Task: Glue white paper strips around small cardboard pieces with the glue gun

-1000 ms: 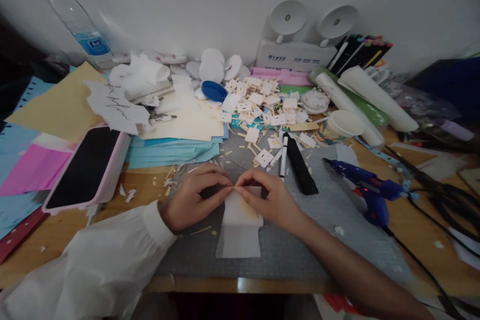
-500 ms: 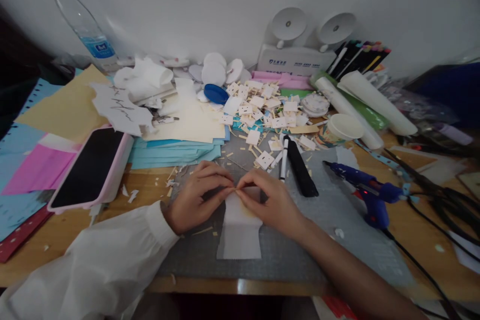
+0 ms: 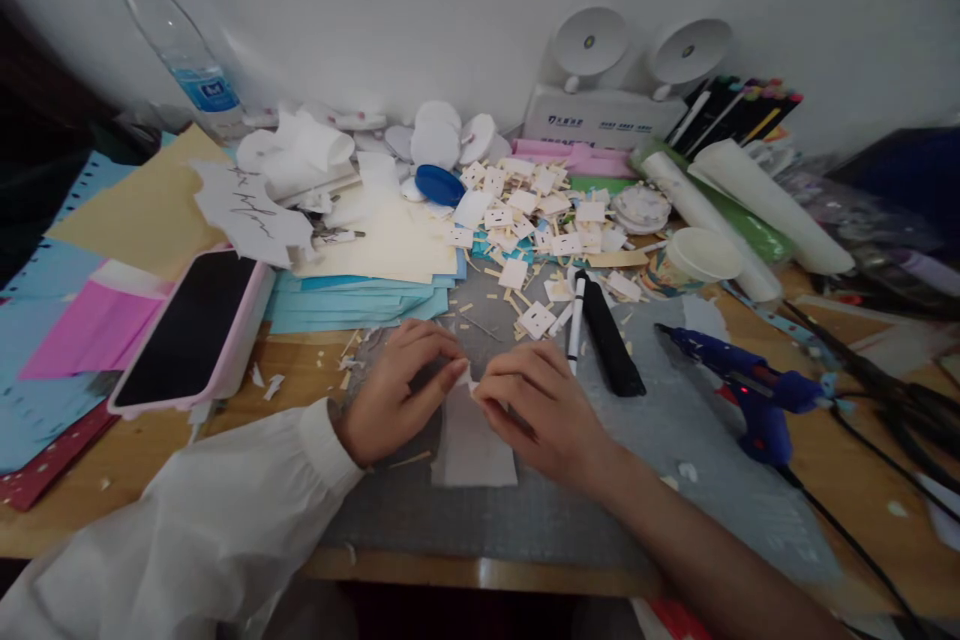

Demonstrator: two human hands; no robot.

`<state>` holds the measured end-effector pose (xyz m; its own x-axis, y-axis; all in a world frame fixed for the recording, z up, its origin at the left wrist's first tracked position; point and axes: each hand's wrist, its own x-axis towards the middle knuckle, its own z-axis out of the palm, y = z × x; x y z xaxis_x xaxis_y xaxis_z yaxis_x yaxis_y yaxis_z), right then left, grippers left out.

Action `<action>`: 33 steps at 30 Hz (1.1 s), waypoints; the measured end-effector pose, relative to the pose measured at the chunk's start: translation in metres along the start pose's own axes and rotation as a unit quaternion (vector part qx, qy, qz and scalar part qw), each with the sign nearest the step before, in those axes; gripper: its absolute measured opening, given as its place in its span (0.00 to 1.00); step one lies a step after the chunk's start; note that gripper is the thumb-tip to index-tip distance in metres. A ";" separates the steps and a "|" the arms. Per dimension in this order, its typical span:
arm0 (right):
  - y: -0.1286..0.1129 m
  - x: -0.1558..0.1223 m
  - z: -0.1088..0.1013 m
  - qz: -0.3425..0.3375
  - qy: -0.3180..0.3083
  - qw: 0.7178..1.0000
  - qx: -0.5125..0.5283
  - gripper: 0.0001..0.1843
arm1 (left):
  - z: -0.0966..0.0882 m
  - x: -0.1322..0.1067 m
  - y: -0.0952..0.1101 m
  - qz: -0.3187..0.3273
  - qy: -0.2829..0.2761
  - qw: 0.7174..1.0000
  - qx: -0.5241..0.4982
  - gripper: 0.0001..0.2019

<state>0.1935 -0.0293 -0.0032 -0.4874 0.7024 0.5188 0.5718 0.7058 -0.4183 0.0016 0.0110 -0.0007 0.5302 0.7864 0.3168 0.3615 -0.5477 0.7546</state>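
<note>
A strip of thin white paper [image 3: 476, 450] lies over the grey cutting mat [image 3: 570, 520], its near end hanging flat toward the table edge. My left hand [image 3: 405, 390] pinches the strip's far end between thumb and forefinger. From the other side, my right hand [image 3: 544, 410] is closed with its fingertips at the same end, very close to the left ones. Whether something small sits between the fingertips is hidden. Just beyond my right hand lie a white marker pen [image 3: 576, 325] and a black pouch-like item [image 3: 611, 340].
Small white paper pieces with little faces and sticks [image 3: 536, 210] are heaped behind. A blue glue gun [image 3: 739, 375] with a red light lies right, its cord trailing. A phone [image 3: 191, 330], blue paper stack [image 3: 360, 305], paper cup [image 3: 694, 260] and bottle [image 3: 176, 40] stand around.
The fingertips have parted slightly, and the paper strip's near end has drawn up away from the table edge. The whole view has shifted a little.
</note>
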 end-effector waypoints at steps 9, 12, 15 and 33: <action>0.005 -0.002 0.008 0.158 0.023 0.978 0.132 0.20 | 0.000 -0.002 -0.004 -0.079 0.015 0.996 -0.044 0.06; 0.007 -0.002 0.009 0.236 0.016 0.948 0.214 0.11 | -0.001 -0.003 -0.003 -0.094 0.000 0.988 -0.123 0.07; 0.007 0.000 0.006 0.303 0.007 0.897 0.321 0.03 | -0.001 -0.004 -0.003 -0.104 -0.007 0.976 -0.191 0.07; 0.001 0.005 0.001 0.280 0.015 0.879 0.387 0.04 | 0.001 -0.002 0.006 -0.160 -0.071 0.930 -0.322 0.09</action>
<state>0.1914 -0.0250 -0.0016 -0.2482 0.9649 0.0854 0.0911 0.1110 -0.9896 0.0033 0.0056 0.0026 0.5870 0.8091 -0.0280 0.0083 0.0285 0.9996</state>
